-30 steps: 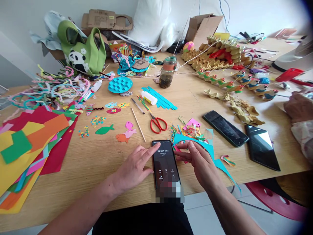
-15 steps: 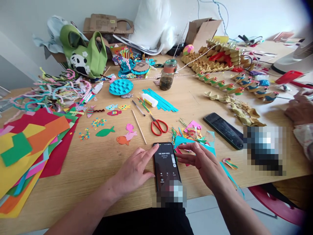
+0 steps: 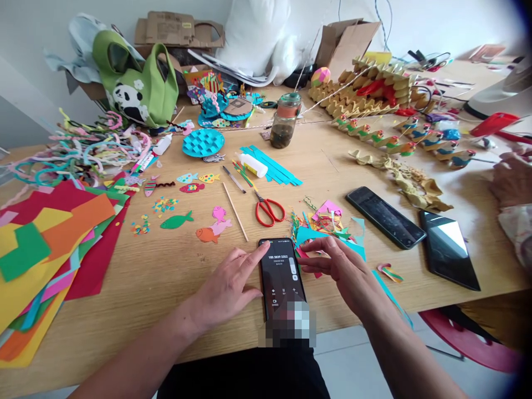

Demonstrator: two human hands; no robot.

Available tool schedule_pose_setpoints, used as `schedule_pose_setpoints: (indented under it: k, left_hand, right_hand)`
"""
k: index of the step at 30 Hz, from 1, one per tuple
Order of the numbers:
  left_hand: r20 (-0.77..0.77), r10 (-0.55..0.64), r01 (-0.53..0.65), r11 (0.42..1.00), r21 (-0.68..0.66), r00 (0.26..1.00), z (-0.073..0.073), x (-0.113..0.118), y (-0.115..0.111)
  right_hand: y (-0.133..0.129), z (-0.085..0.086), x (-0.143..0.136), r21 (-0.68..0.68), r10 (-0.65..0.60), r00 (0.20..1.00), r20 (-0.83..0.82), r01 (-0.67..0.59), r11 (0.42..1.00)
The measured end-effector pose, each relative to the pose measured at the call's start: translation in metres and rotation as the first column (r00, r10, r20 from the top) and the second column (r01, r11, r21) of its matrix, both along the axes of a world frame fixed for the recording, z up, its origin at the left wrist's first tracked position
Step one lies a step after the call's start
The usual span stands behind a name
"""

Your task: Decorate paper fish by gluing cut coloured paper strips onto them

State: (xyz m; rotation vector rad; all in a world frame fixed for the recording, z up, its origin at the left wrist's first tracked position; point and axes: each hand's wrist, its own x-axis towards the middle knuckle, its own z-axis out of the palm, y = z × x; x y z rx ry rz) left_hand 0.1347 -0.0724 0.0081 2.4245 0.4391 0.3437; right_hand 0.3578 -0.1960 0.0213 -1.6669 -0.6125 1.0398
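Observation:
A smartphone (image 3: pixel 281 274) lies flat near the table's front edge, its lit screen showing a call display. My left hand (image 3: pixel 233 285) rests along the phone's left side. Its index finger is stretched onto the top left corner and the thumb is near the left edge. To the right of the phone, my right hand (image 3: pixel 338 266) has loosely extended fingers, with the tips close to the right edge; whether they touch it I cannot tell. Beyond the phone lie red-handled scissors (image 3: pixel 270 213), a wooden stick (image 3: pixel 235 211) and an orange paper fish (image 3: pixel 208 235). Neither hand grips anything.
Coloured paper sheets (image 3: pixel 87 221) cover the left side, with pipe cleaners (image 3: pixel 83 147) behind. Paper scraps (image 3: pixel 320 221) lie beside my right hand. A dark phone (image 3: pixel 384 217) and a black tablet-like device (image 3: pixel 449 249) lie right, near another person's hand (image 3: pixel 513 177). A glass jar (image 3: pixel 285 122) stands farther back.
The view has shifted slightly, so most things sit a little higher in the picture. Both hands keep their places around the phone.

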Motion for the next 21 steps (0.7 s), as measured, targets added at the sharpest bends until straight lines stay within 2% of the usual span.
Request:
schedule_pose_setpoints:
  k: [11,21]
  left_hand:
    - [0.022,0.004,-0.003,0.999,-0.042,1.0,-0.004,0.001,-0.001]
    - [0.016,0.012,-0.012,1.0,-0.016,1.0,0.001,0.0,0.003]
  right_hand:
    - [0.004,0.001,-0.001,-0.017,0.042,0.999,0.022,-0.041,0.999]
    - [0.007,0.009,-0.006,0.001,0.082,0.991,0.109,-0.083,0.997]
